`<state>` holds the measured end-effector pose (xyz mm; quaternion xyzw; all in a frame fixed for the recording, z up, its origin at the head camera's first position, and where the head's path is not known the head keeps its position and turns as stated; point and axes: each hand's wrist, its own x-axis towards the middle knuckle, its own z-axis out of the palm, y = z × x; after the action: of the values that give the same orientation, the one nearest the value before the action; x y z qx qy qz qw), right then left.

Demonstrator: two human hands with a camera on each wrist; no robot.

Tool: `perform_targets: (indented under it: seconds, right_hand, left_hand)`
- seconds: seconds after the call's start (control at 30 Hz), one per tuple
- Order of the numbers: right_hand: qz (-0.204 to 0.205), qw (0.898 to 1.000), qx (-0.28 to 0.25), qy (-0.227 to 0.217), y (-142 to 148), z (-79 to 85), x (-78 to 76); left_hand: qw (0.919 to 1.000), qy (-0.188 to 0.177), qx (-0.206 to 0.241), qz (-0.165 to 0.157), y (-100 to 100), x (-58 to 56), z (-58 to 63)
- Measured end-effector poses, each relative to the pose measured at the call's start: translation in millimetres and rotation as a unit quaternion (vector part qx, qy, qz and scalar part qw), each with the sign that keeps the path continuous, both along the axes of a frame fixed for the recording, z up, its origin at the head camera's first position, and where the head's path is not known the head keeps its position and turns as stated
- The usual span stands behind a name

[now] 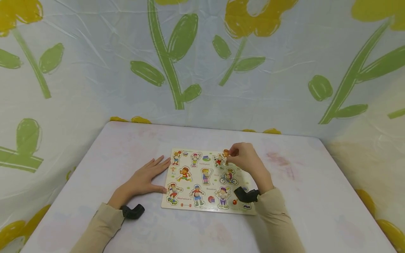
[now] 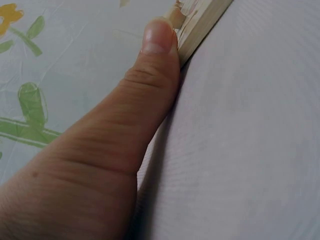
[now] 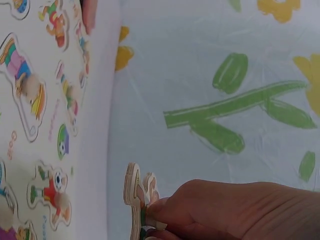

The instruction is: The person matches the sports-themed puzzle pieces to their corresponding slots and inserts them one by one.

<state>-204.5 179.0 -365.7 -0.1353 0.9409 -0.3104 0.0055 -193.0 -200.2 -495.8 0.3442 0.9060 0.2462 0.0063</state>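
Note:
A wooden peg puzzle board with cartoon sports figures lies flat on the table. My left hand rests at its left side with fingers spread. In the left wrist view the thumb touches the board's edge. Above the board's upper right part, my right hand pinches a figure-shaped wooden puzzle piece. The right wrist view shows that piece edge-on, raised off the board, between thumb and fingertips. A soccer-player piece sits beside it in the board. My right forearm covers the board's right edge.
Other figure pieces sit in the board, among them a cyclist, a runner and a skateboarder. A pale cloth covers the table. Behind it hangs a flower-printed curtain. Black wrist mounts are on both wrists.

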Motion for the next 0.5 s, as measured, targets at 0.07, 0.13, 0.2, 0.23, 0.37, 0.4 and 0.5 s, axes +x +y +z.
perform_targets:
  seconds: [0.07, 0.13, 0.2, 0.23, 0.37, 0.4, 0.5]
  right_hand:
    - [0.007, 1.000, -0.002, 0.002, -10.2, 0.1, -0.8]
    - [0.017, 1.000, -0.005, 0.000, -20.5, -0.5, -1.4]
    - [0.025, 1.000, -0.009, -0.001, -30.8, -1.2, -2.2]
    - [0.029, 1.000, -0.011, 0.000, -35.5, -2.0, -2.8]
    - [0.042, 0.999, -0.018, -0.008, -53.9, -3.7, -4.9]
    - [0.044, 0.999, -0.019, -0.010, -58.3, -4.3, -5.4]
    - [0.054, 0.998, -0.025, -0.021, -72.0, -6.9, -6.0]
  left_hand:
    - [1.0000, -0.002, 0.002, 0.000, -0.2, -0.3, -0.5]
    - [1.0000, -0.002, 0.004, 0.001, -0.6, -0.7, -1.3]
    - [1.0000, 0.002, 0.004, 0.001, -0.7, -1.1, -2.2]
    - [1.0000, 0.004, 0.004, 0.000, -0.6, -1.5, -2.7]
    - [1.0000, 0.004, 0.001, 0.001, -0.9, -2.6, -3.3]
    - [1.0000, 0.000, 0.000, 0.002, -0.8, -2.9, -3.1]
    - [1.0000, -0.006, -0.001, 0.003, -0.9, -2.9, -1.9]
